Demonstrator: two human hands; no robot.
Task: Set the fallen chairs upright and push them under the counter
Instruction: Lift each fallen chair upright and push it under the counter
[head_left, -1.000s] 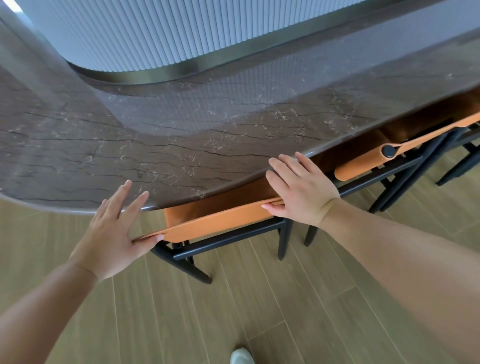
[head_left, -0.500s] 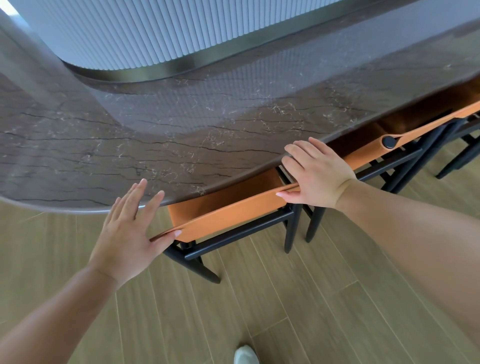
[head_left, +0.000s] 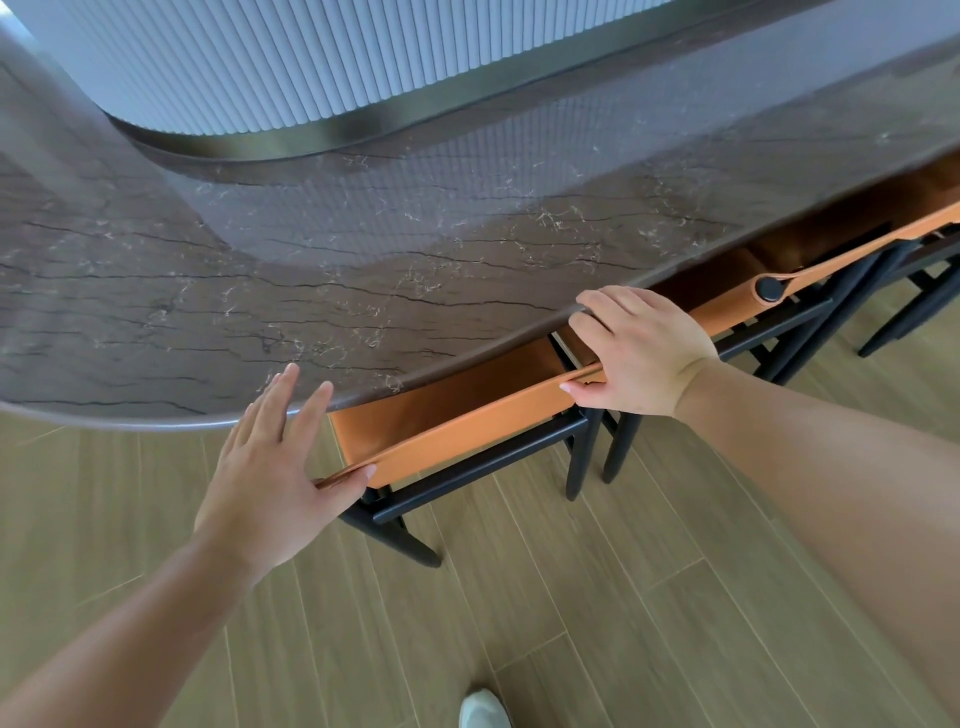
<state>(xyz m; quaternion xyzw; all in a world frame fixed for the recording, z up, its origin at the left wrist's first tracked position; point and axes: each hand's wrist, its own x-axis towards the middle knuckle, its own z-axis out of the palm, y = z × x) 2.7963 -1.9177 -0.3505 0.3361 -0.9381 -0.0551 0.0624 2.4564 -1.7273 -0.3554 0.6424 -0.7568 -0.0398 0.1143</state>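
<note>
An upright chair (head_left: 467, 431) with an orange leather backrest and a black frame stands tucked against the edge of the dark marble counter (head_left: 311, 291), its seat hidden beneath. My left hand (head_left: 270, 467) lies flat against the backrest's left end, fingers straight and thumb touching the strap. My right hand (head_left: 639, 348) is curled over the top of the backrest's right end, knuckles at the counter's edge. A second matching chair (head_left: 810, 280) stands upright under the counter to the right.
Black legs of another chair (head_left: 914, 306) show at the far right. A pale fluted wall (head_left: 311, 62) with a dark metal base curves across the countertop. Wood-plank floor (head_left: 571, 597) lies below, and my white shoe (head_left: 483, 709) is at the bottom edge.
My right hand has slid right along the backrest to its end, up against the counter's edge. My left hand stays flat on the left end. The view has shifted slightly.
</note>
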